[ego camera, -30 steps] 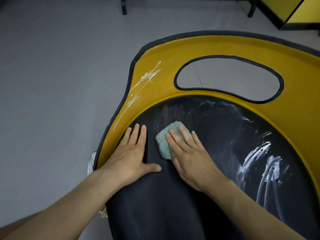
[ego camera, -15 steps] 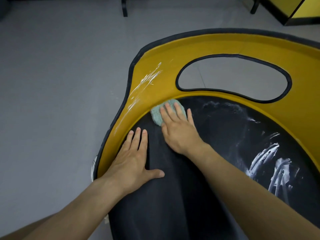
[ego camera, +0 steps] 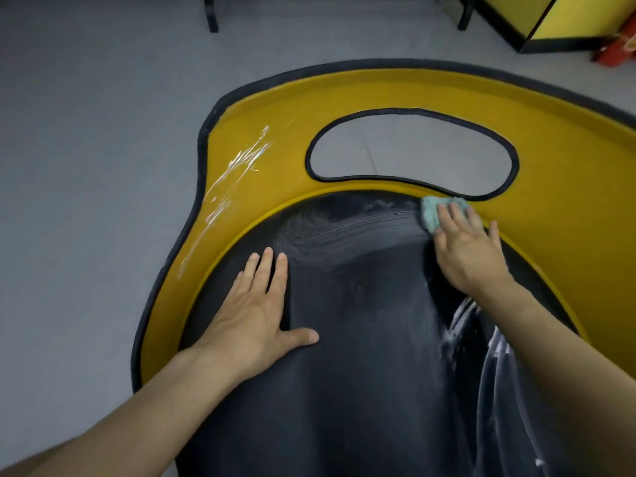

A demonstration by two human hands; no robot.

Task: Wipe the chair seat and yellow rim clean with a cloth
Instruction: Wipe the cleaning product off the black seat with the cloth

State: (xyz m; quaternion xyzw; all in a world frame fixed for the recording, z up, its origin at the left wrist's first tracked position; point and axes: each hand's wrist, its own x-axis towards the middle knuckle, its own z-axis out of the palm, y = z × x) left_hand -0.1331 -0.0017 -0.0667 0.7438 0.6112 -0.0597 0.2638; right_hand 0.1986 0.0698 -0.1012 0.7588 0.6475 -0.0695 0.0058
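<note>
The black chair seat point(ego camera: 361, 339) fills the lower middle, ringed by a yellow rim point(ego camera: 247, 187) with a black edge and an oval cut-out point(ego camera: 413, 153). My right hand point(ego camera: 464, 253) presses a green cloth point(ego camera: 433, 211) with straight fingers onto the seat's far edge, just below the cut-out. My left hand point(ego camera: 254, 315) lies flat on the seat's left side, fingers straight. A fresh streaky wipe trail runs across the seat's far part. White smears mark the rim's left part point(ego camera: 237, 166) and the seat's right side point(ego camera: 495, 356).
Grey floor point(ego camera: 86, 166) surrounds the chair on the left and far side. Black furniture legs point(ego camera: 211, 15) stand at the far edge. A yellow and black panel point(ego camera: 550, 18) stands at the top right, with a red object point(ego camera: 616, 53) beside it.
My right hand has swept the cloth rightward along the seat's far edge, from the left corner to below the cut-out, leaving a streaky trail. My left hand has stayed in place.
</note>
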